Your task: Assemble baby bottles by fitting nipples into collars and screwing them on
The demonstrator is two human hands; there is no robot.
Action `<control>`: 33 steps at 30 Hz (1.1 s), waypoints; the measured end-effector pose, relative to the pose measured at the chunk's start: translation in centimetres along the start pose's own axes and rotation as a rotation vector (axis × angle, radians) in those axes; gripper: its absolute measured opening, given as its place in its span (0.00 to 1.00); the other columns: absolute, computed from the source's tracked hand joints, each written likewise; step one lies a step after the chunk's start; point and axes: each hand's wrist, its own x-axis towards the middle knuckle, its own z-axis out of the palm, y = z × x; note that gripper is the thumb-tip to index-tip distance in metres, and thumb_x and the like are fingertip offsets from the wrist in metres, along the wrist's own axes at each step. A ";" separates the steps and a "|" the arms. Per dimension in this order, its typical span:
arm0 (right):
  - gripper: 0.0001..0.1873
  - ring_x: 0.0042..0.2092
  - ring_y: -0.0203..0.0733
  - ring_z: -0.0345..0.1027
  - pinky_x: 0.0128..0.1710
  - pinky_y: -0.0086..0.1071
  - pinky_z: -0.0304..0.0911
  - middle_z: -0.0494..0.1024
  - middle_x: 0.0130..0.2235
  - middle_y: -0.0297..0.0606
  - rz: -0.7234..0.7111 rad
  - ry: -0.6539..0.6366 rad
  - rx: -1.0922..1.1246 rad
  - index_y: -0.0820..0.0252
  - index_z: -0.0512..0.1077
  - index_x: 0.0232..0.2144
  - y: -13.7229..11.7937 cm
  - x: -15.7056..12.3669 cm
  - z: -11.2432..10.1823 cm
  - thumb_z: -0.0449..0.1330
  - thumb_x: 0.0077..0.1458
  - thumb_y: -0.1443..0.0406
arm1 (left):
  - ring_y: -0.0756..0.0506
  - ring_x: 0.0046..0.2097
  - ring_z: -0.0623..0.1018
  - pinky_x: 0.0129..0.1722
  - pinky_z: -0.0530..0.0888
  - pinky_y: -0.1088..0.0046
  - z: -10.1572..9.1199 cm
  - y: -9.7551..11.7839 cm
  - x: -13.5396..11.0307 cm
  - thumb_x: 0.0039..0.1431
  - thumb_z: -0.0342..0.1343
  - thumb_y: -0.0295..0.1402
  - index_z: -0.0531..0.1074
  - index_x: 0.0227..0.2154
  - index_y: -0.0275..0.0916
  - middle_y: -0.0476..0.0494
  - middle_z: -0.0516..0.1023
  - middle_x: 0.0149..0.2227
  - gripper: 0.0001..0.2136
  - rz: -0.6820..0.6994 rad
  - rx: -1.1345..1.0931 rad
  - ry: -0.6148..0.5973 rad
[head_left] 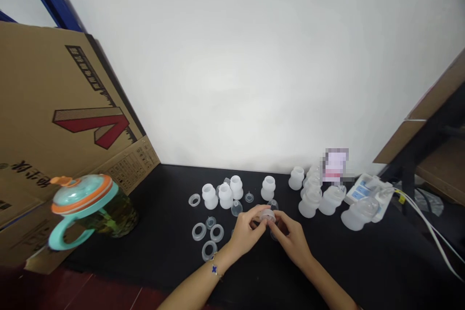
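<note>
My left hand (248, 230) and my right hand (290, 238) meet over the black table, fingertips closed on a translucent screw ring (268, 214) between them. Its underside is hidden by the fingers. Just behind stands a small white bottle (268, 188), with a clear dome cap (236, 208) beyond my left fingers. Further left lie several loose rings (217, 233) and a silicone teat (210, 223). Another teat (249, 197) sits behind the cap. A cluster of open white bottles (225, 196) stands at the back left.
A lidded jug (90, 208) with dark liquid stands at the left by a cardboard box (65, 121). To the right are several capped bottles (310, 201), one lying tilted (358, 215), and a white power strip (366, 191) with cables. A white wall (232, 68) rises behind.
</note>
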 end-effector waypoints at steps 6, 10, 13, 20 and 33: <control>0.19 0.26 0.38 0.67 0.25 0.29 0.60 0.78 0.29 0.34 -0.004 -0.014 0.019 0.59 0.75 0.47 0.0 0.0 0.1 0.55 0.65 0.52 | 0.47 0.32 0.80 0.28 0.73 0.77 0.1 -0.8 0.0 0.61 0.56 0.30 0.78 0.50 0.40 0.44 0.85 0.42 0.16 0.024 0.002 0.018; 0.19 0.26 0.38 0.67 0.25 0.29 0.60 0.78 0.28 0.33 -0.013 -0.014 0.007 0.59 0.75 0.47 0.1 0.0 0.1 0.56 0.65 0.53 | 0.49 0.26 0.76 0.26 0.71 0.77 0.2 -1.2 -0.1 0.61 0.56 0.31 0.79 0.49 0.39 0.45 0.84 0.34 0.15 0.049 0.032 0.038; 0.18 0.26 0.38 0.67 0.25 0.28 0.60 0.77 0.27 0.33 -0.015 -0.013 0.005 0.58 0.75 0.46 0.1 0.0 0.1 0.56 0.65 0.53 | 0.51 0.23 0.72 0.24 0.69 0.78 0.2 -1.3 -0.1 0.60 0.56 0.31 0.80 0.48 0.38 0.48 0.81 0.27 0.14 0.064 0.041 0.057; 0.17 0.27 0.38 0.68 0.27 0.28 0.62 0.78 0.29 0.33 -0.016 -0.035 0.019 0.58 0.75 0.46 0.1 -0.1 0.0 0.56 0.65 0.54 | 0.51 0.22 0.70 0.25 0.70 0.78 0.3 -1.2 -0.1 0.59 0.56 0.31 0.80 0.46 0.37 0.48 0.78 0.24 0.14 0.084 0.040 0.071; 0.17 0.26 0.37 0.68 0.26 0.27 0.61 0.77 0.27 0.32 -0.024 -0.030 0.015 0.58 0.76 0.45 -0.1 -0.1 0.1 0.56 0.65 0.54 | 0.52 0.22 0.70 0.24 0.69 0.78 0.4 -1.3 -0.1 0.58 0.57 0.30 0.81 0.45 0.37 0.50 0.77 0.23 0.14 0.083 0.071 0.077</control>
